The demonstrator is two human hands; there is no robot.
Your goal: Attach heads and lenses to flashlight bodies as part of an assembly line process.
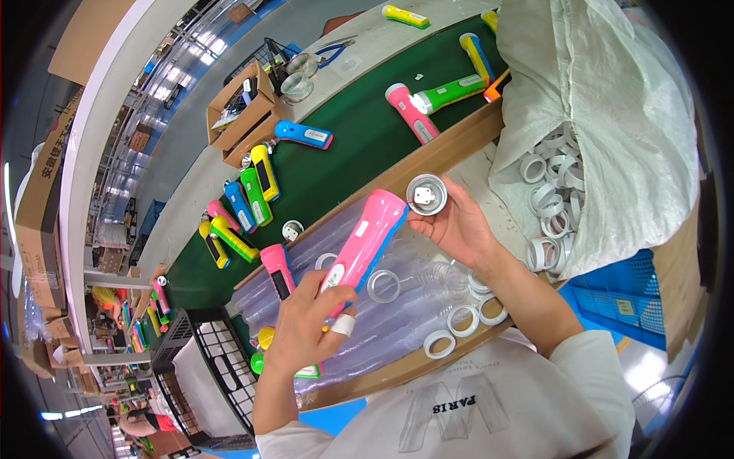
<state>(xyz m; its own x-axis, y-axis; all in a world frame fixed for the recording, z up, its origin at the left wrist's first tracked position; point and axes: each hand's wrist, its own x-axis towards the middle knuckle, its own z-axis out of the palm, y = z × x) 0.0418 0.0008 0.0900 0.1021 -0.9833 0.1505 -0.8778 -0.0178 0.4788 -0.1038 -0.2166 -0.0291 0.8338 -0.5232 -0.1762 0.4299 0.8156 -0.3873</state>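
My left hand (307,321), with white tape round one finger, is closed round the handle of a pink and blue flashlight (368,239). The flashlight tilts up toward the right, over a tray lined with clear plastic tubes (352,348). Between the fingers and thumb of my right hand (462,229) is a round silver lamp head (427,196), its white inner part showing. It sits close beside the flashlight's wide end; a thin wire seems to run between them. Another pink flashlight (277,268) lies left of the held one. White rings (462,320) lie along the tray's near right side.
A white sack (604,99) on the right spills more white rings (552,191). Beyond the tray's cardboard edge, a green belt (344,168) carries several colourful flashlights (254,197). A cardboard box (243,115) and blue pliers (332,53) lie farther back. A black crate (218,367) stands at left.
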